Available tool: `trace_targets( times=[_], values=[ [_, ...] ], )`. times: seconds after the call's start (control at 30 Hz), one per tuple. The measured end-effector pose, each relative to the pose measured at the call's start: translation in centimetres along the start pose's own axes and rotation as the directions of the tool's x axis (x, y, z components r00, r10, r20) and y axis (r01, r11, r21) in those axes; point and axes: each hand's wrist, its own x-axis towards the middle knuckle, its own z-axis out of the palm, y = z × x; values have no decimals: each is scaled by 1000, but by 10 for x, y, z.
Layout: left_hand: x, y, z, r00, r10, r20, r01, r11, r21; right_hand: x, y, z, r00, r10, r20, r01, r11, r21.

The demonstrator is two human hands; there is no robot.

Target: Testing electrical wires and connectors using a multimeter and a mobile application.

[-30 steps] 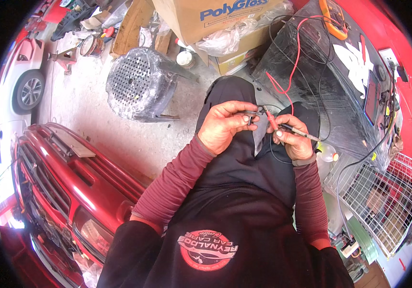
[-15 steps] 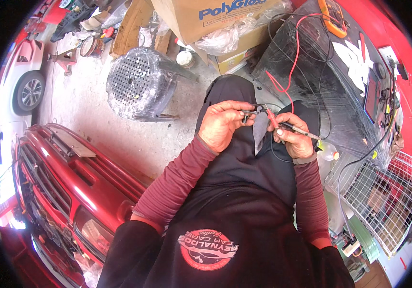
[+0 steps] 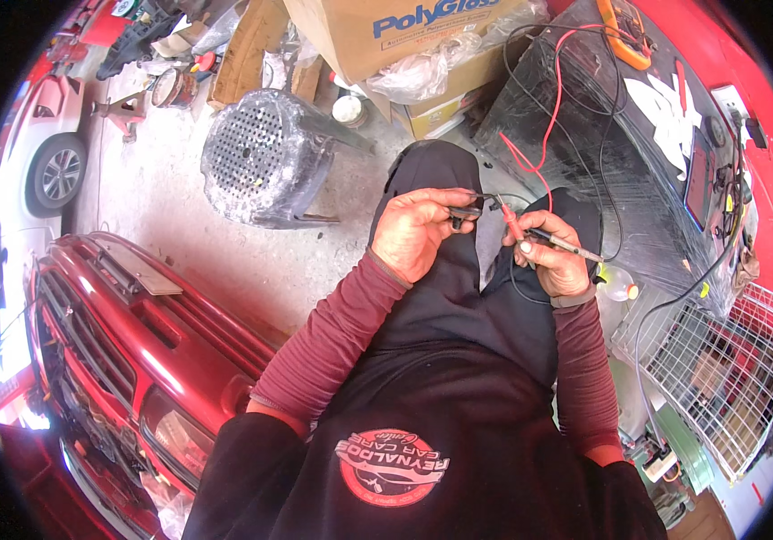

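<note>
My left hand (image 3: 415, 232) pinches a small black part (image 3: 464, 214) between thumb and fingers; its exact kind is too small to make out. A thin dark wire runs from it toward my right hand (image 3: 552, 256). Gripped in that right hand is a red test probe (image 3: 512, 221), its tip pointing up close to the wire; I cannot tell whether they touch. A slim black and grey pen-like probe (image 3: 568, 246) lies across the same fingers. The red lead (image 3: 546, 135) runs up to an orange multimeter (image 3: 625, 34) at the upper right.
Beside my right knee stands a plastic-wrapped surface (image 3: 548, 108) bearing a phone (image 3: 700, 178) and white paper (image 3: 661, 117). A white wire basket (image 3: 719, 378) is lower right. A perforated stool (image 3: 265, 153), cardboard boxes (image 3: 350, 36) and a red car front bumper (image 3: 170, 324) lie ahead and left.
The black part in my left hand has tilted slightly. Both hands stay nearly in place, with the red probe still held in the right.
</note>
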Motion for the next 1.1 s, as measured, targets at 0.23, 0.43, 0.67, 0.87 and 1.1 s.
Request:
trace_targets(
  times=[0.23, 0.43, 0.67, 0.87, 1.1],
  values=[
    [1, 2, -1, 999, -22, 27, 22, 1000, -6, 0, 0, -1, 1000, -13, -6, 13, 1000, -9],
    [1, -1, -1, 994, 25, 105, -22, 999, -30, -1, -2, 1, 1000, -11, 19, 11, 1000, 25],
    [2, -5, -9, 974, 149, 169, -166, 981, 96, -1, -1, -3, 999, -17, 34, 15, 998, 69],
    [-2, 1, -2, 962, 191, 196, -209, 975, 80, -2, -2, -5, 996, -44, 72, 38, 996, 80],
    [0, 1, -10, 935, 233, 266, -262, 962, 77, -3, -5, -6, 990, -77, 119, 57, 986, 158]
  ],
)
